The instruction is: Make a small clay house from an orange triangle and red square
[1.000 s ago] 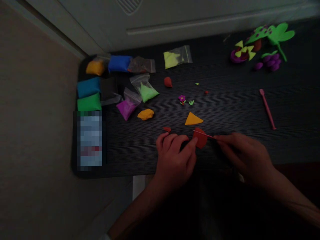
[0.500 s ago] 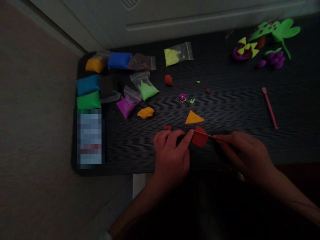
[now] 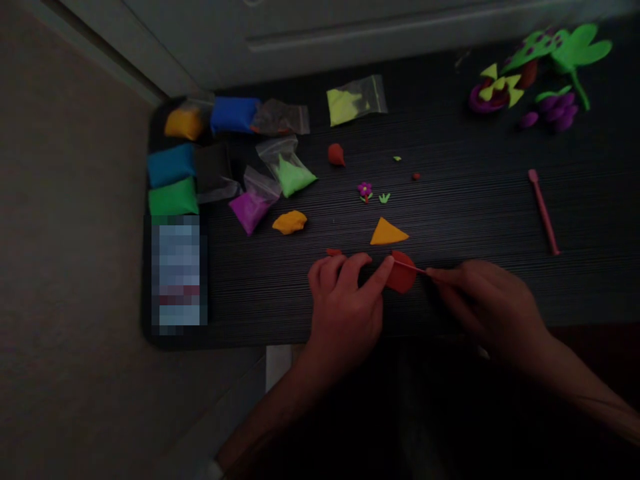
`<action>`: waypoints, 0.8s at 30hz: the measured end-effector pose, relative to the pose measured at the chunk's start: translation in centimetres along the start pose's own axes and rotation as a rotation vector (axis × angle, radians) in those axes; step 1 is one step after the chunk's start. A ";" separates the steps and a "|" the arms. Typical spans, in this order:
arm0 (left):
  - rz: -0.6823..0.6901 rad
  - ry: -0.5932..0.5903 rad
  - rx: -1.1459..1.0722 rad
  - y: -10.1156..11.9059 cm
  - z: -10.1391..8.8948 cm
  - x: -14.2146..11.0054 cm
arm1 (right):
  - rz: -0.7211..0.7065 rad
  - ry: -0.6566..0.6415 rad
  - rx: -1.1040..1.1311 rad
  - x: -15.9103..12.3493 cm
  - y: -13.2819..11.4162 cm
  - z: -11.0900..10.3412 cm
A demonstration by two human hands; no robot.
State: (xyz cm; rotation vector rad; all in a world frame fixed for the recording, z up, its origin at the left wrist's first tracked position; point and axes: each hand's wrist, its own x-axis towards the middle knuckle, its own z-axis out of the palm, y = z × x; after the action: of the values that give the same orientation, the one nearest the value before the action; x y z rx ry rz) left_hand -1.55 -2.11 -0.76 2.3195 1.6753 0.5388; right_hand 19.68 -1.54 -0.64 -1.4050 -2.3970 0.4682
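Note:
My right hand (image 3: pixel 493 300) pinches a thin pink modelling tool (image 3: pixel 419 271) that lies across a flat piece of red clay (image 3: pixel 401 279). With its fingers spread and bent, my left hand (image 3: pixel 347 307) rests on the tabletop, its index fingertip at the tool's far end on the red clay. A small red clay scrap (image 3: pixel 333 252) shows just beyond the left fingers. Above the red piece lies a flat orange clay triangle (image 3: pixel 389 232). A tiny purple clay flower (image 3: pixel 365 190) and a small green clay sprig (image 3: pixel 384 198) sit farther back.
Left on the dark table are bags of coloured clay, including purple (image 3: pixel 251 208) and light green (image 3: pixel 294 177), and a phone (image 3: pixel 179 277). An orange lump (image 3: pixel 290 222) and a red lump (image 3: pixel 337 155) lie nearby. Right are another pink tool (image 3: pixel 544 212) and clay grapes (image 3: pixel 556 110).
My left index fingertip has shifted slightly right along the red clay piece. The right hand keeps its grip on the tool, and the whole view has tilted a little.

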 end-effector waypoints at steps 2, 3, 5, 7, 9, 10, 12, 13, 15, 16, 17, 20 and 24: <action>0.006 0.004 0.000 0.0 0.0 0.0 | -0.015 -0.001 -0.016 0.1 0.0 0.0; 0.009 0.007 -0.004 0.0 0.1 0.0 | -0.024 0.002 -0.025 0.1 -0.1 0.0; 0.010 0.025 -0.025 0.0 0.1 -0.1 | -0.038 0.006 -0.048 0.1 -0.1 0.0; 0.009 0.069 -0.059 0.0 0.1 -0.2 | -0.042 0.010 -0.067 0.1 -0.1 0.0; 0.032 0.107 -0.084 0.0 0.0 -0.4 | -0.048 0.015 -0.079 0.1 -0.1 0.1; 0.059 0.111 -0.089 0.0 0.0 -0.5 | -0.052 0.018 -0.081 0.1 -0.1 0.1; 0.134 0.086 -0.080 0.0 0.0 -0.6 | -0.058 0.025 -0.078 0.1 -0.1 0.1; 0.170 0.062 -0.073 0.1 0.0 -0.7 | -0.060 0.022 -0.076 0.1 -0.2 0.1; 0.216 0.009 -0.060 0.2 0.0 -0.7 | -0.057 0.011 -0.080 0.1 -0.2 0.0; 0.226 -0.015 -0.054 0.2 0.0 -0.7 | -0.058 0.005 -0.086 0.2 -0.2 -0.1; 0.230 -0.032 -0.048 0.3 0.0 -0.6 | -0.063 0.003 -0.094 0.2 -0.2 -0.1; 0.223 -0.052 -0.031 0.4 0.0 -0.6 | -0.077 0.012 -0.109 0.3 -0.3 -0.1; 0.225 -0.053 -0.032 0.4 0.0 -0.5 | -0.054 0.013 -0.101 0.6 -0.5 -0.2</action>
State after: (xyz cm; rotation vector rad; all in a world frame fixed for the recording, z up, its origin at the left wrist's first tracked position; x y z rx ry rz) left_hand -1.32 -2.69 -0.67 2.4917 1.3811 0.5367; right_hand 19.09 -1.23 -0.18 -1.3756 -2.4723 0.3276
